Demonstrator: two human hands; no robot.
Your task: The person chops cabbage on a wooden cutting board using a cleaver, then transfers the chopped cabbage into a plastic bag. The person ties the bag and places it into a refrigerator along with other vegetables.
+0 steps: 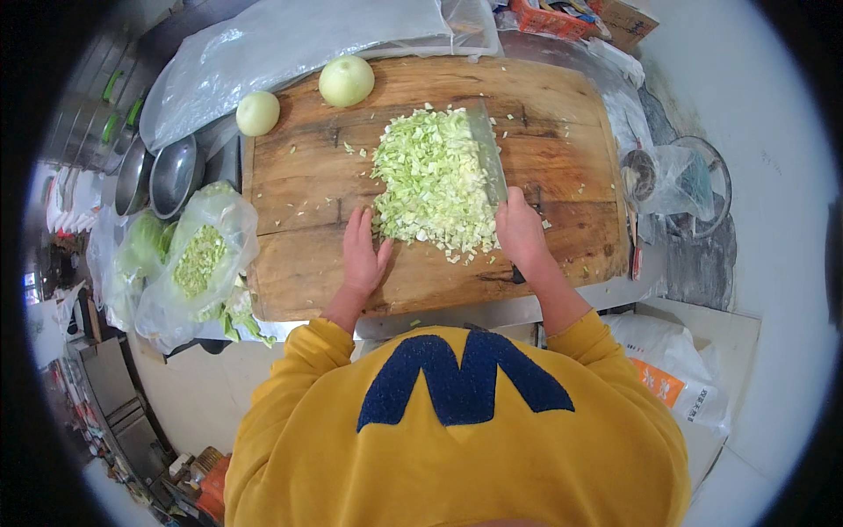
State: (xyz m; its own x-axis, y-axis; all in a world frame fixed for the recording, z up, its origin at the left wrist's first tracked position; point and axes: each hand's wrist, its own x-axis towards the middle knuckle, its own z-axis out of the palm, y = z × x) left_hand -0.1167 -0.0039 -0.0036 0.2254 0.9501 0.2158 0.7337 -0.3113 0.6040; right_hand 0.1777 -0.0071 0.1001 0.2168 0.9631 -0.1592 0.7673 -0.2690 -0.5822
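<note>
Chopped cabbage [431,178] lies in a roughly square heap on a thick wooden cutting board [296,178]. My right hand [522,230] is closed on a cleaver [489,151]; its blade stands along the heap's right edge, and the black handle end shows below the hand. At the heap's lower left corner, my left hand [364,250] rests with its fingers extended and thumb apart, holding nothing. Two pale green, round vegetables, one larger [346,80] and one smaller [257,113], sit at the board's upper left.
Left of the board are a plastic bag of chopped greens [199,261], bagged cabbage [143,244] and metal bowls [176,176]. Plastic sheeting [296,39] covers the area behind. An orange basket [552,21] stands at back right, with a wire-guarded fan [718,188] at right.
</note>
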